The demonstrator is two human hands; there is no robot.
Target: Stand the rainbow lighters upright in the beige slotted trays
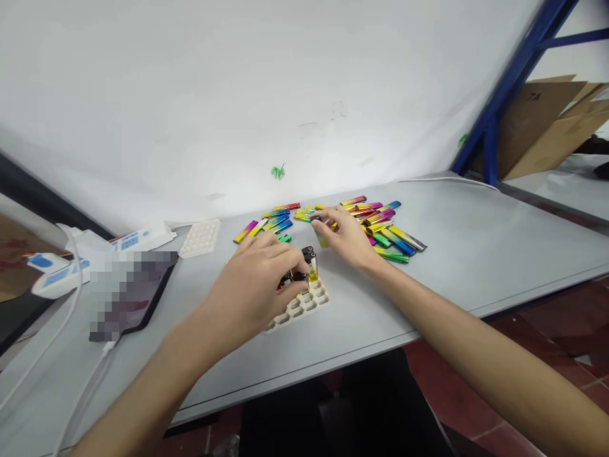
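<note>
Showing at the upper right of the frame, "7A" is written on a cardboard box (535, 124) behind a blue metal frame (492, 108). Blue-marked white power strips (136, 240) at the left carry print too small to read, and the screen of the dark device (143, 304) is blurred out. A grey table (476, 247) meets a scuffed white wall (190, 114) bearing a green mark (278, 171); reddish floor tiles (509, 374) show lower right. At the frame's centre, the right hand (345, 235) pinches a black-topped lighter (322, 242) near shiny multicoloured sleeves (399, 241). Just left, the left hand (259, 273) bends over a cream tray (311, 303) of lighters, thumb and forefinger narrowly apart at a dark top; whether they grip it, I cannot tell.
</note>
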